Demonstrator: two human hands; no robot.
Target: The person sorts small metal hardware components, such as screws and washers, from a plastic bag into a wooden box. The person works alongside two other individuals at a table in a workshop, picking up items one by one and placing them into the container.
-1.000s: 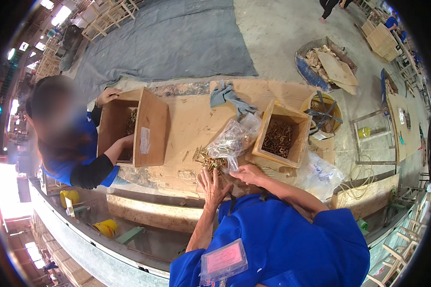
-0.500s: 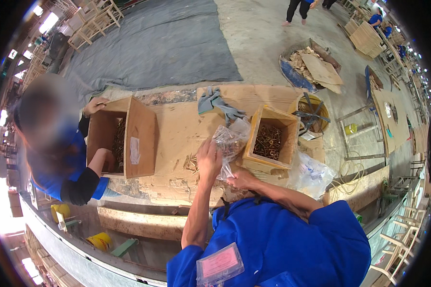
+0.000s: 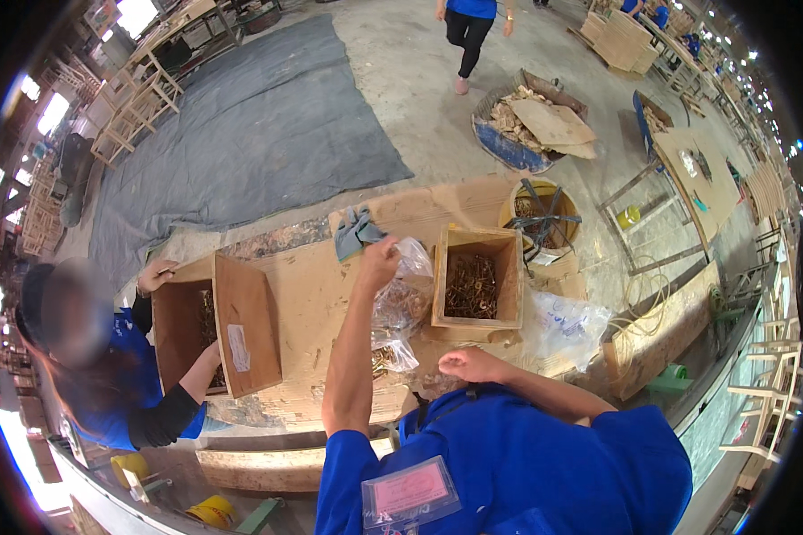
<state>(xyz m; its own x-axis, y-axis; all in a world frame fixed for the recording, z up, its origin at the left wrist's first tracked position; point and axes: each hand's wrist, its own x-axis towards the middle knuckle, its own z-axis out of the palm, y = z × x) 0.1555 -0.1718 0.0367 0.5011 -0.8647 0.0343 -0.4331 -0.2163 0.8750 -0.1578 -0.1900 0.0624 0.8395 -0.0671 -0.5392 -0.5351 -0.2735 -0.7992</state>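
**Head view: left hand lifts a clear bag of brass pieces over the workbench**

Head camera looks down on a plywood workbench (image 3: 317, 303). The left hand (image 3: 379, 263) is raised at the far end of an outstretched forearm, its fingers closed on the top of a clear plastic bag (image 3: 400, 308). The bag hangs down from that grip toward the person, so its bulk lies just below and slightly right of the hand, with small brass-coloured pieces gathered at its lower end near the bench surface. The right hand (image 3: 473, 364) rests low at the near edge of the bench, loosely curled; whether it grips anything cannot be told. It sits just right of the bag's lower end.

Right beside the bag stands an open wooden box (image 3: 476, 281) holding dark metal hardware. A grey cloth (image 3: 355, 232) lies just beyond the left hand. Another crumpled plastic bag (image 3: 567, 323) lies right of the box. At the left, a co-worker in blue reaches into a large cardboard box (image 3: 241, 325).
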